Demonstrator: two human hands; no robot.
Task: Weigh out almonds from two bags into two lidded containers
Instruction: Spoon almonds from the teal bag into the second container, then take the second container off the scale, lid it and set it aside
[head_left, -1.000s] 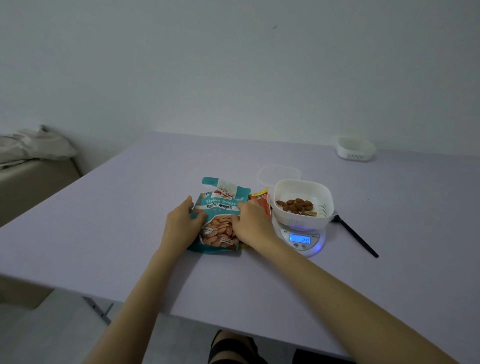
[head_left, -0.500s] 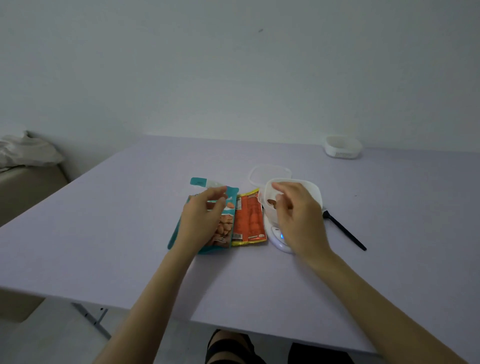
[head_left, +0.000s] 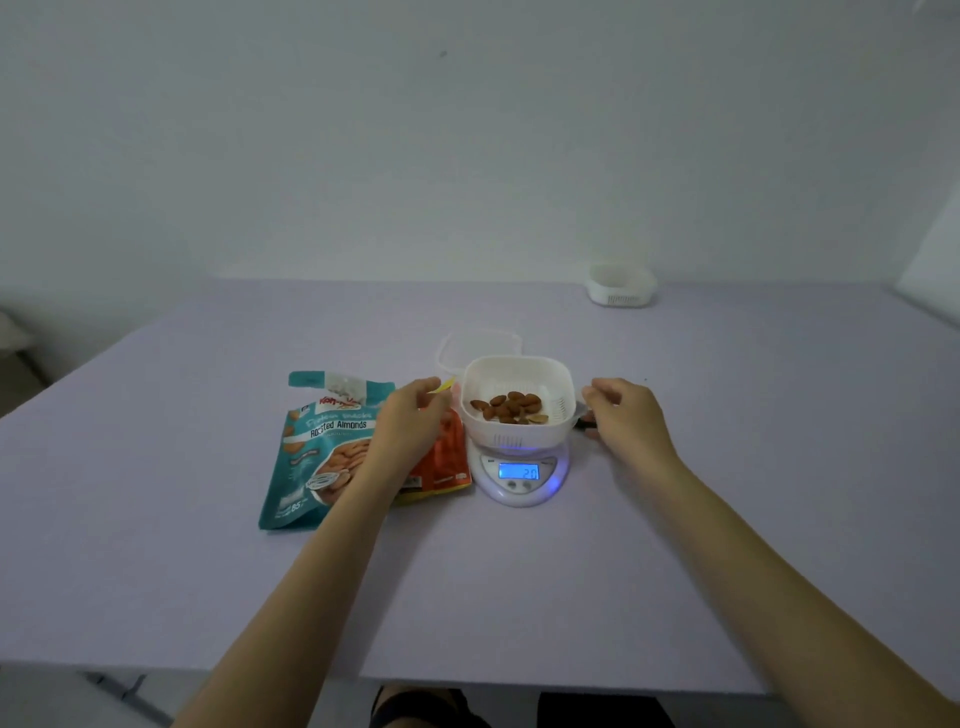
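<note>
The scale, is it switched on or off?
On. The scale shows a glowing blue display with digits, under the white container holding almonds.

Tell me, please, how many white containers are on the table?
2. One white container sits on the scale, holding almonds; the second container stands far back right on the table. None looks hidden.

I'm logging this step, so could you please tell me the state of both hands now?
Left hand: over the orange bag; grip cannot be told.
Right hand: open, holding nothing, beside the container.
</note>
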